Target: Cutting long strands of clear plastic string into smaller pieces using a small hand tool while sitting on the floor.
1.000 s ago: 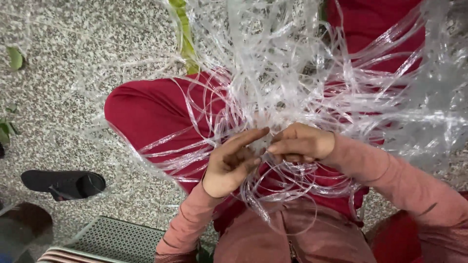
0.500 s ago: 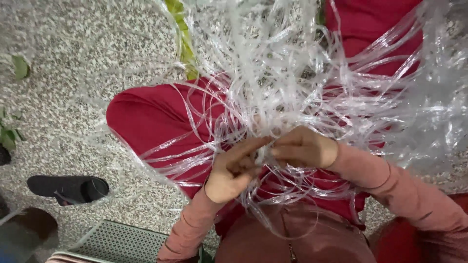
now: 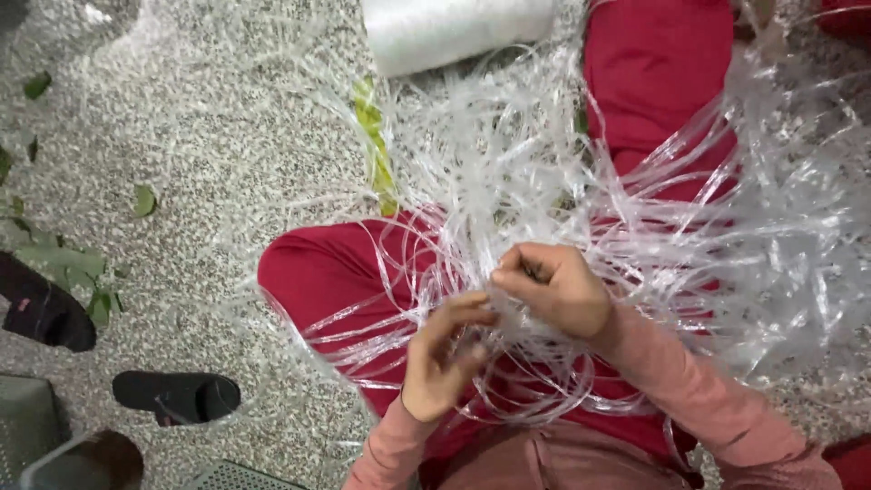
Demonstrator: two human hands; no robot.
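A big tangle of clear, shiny plastic strips point(image 3: 581, 181) spreads over my lap and red trousers point(image 3: 336, 281) and onto the floor. My left hand point(image 3: 446, 356) and my right hand point(image 3: 555, 289) meet at the middle of the tangle, fingertips nearly touching. Both pinch the same few strips between thumb and fingers. Loose loops of strip hang below my hands over my pink top. My pink sleeves run down to the lower edge of the view.
A white spool of strip point(image 3: 454, 32) lies on the speckled floor at the top. A yellow-green leaf strip point(image 3: 374, 136) sits under the tangle. Black sandals point(image 3: 177, 396) point(image 3: 41, 308) and scattered green leaves point(image 3: 143, 200) lie to the left. A grey crate corner point(image 3: 236, 476) shows at bottom left.
The view has shifted so the spool now shows at the top. My hands have stayed together on the strips, with my left fingers curling closer to my right hand.
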